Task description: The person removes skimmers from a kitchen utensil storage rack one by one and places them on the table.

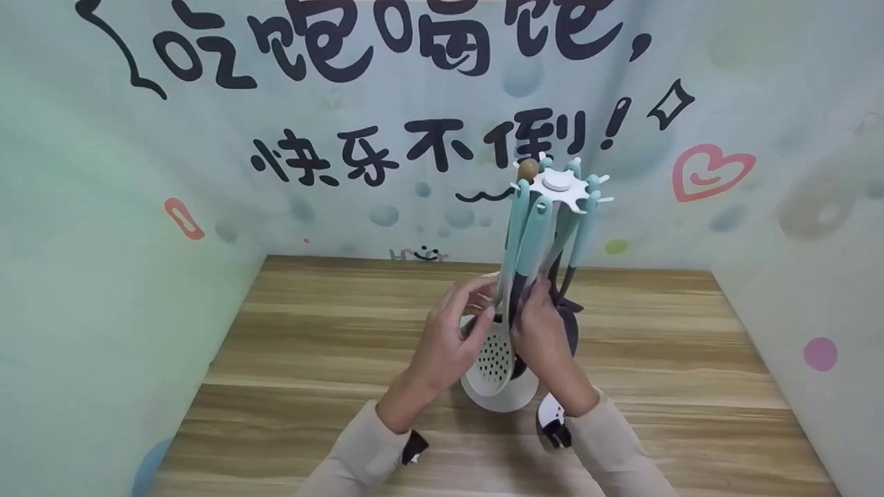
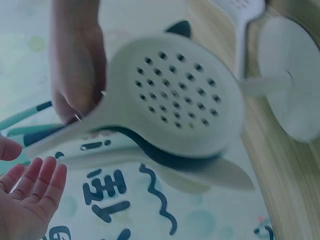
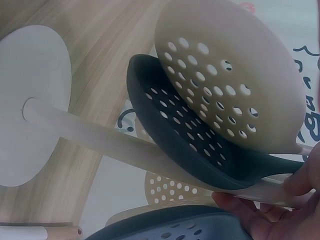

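A utensil stand with a white notched top holds several kitchen utensils with turquoise handles. Its round white base is low in the head view. My right hand grips the stand's pole, fingers curled round it among the utensils. My left hand is on the left side, beside a pale skimmer. In the left wrist view its fingers are spread near the skimmer's handle, with nothing in the palm. A dark slotted spoon hangs beside a pale perforated skimmer in the right wrist view.
The wood-grain table lies beneath, with printed cloth walls at the back and sides. A brown knob-like handle end shows at the stand's top. A small black-and-white piece is beside the right sleeve.
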A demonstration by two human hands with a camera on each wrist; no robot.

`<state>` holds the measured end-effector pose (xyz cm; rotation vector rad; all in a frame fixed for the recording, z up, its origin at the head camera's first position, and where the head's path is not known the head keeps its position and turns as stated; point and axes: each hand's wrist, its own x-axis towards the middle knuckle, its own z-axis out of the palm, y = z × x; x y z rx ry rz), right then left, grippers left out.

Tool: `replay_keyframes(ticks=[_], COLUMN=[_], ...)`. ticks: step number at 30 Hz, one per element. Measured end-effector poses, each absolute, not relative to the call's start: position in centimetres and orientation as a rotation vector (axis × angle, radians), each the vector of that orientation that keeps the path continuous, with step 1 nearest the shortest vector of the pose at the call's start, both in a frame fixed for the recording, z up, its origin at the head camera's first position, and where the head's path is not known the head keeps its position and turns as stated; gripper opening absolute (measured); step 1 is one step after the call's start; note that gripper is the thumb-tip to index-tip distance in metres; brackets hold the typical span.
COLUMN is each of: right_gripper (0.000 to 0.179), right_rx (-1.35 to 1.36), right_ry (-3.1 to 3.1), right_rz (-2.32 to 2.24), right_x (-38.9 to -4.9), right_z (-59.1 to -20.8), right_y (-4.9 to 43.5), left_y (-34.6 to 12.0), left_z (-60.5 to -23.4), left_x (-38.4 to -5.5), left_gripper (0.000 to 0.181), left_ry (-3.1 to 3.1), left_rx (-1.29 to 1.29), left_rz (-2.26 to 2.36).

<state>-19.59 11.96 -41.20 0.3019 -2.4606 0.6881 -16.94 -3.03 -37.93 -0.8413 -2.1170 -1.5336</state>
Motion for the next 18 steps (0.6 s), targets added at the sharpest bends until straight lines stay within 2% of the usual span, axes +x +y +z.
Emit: replay_keyframes(ticks=[8,18], right_gripper=[0.047,0.039], right_rx=[0.343,0.314], right_ry=[-2.409,-2.444], right_rz=[0.635,0.745], right_x=[-19.7,-19.7], right_z=[-41.3,-41.2], right_y=[12.0,12.0], left_y=[0.0,2.0], left_z=[-37.6,-38.1], left_x=[-15.1,-14.1], left_gripper=[0.041,0.057], left_ry=[-1.992,-2.062], left_rx=[-0.817,-0.725], left_rz=[-1.752,-1.537])
